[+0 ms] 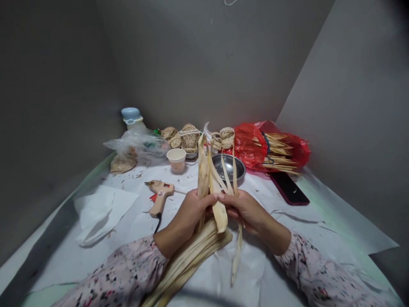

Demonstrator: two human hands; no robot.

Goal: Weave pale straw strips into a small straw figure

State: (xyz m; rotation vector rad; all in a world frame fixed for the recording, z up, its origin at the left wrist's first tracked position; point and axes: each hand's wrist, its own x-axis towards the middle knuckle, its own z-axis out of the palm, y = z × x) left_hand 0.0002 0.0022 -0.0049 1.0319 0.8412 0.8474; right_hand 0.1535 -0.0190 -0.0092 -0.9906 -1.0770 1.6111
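The left hand [185, 215] and right hand [246, 209] meet at centre, fingers [225, 200] clamped together on dried husk strips [217, 209] — a looser husk bundle [191, 264] lies at six o'clock on the worktop [281, 256], a hot glue gun [159, 196] at ten o'clock.

The head-worn camera is looking forward and down from above and just behind the left hand [187, 213] and right hand [244, 209], which are gripping dried leaf strips [203, 170] near the bottom middle of the frame. It is facing across the white paper [306, 238], with a hot glue gun [159, 196] showing left of the grip, a red plastic bag [246, 145] beyond it, and grey walls [191, 64] closing off the far end of the view.
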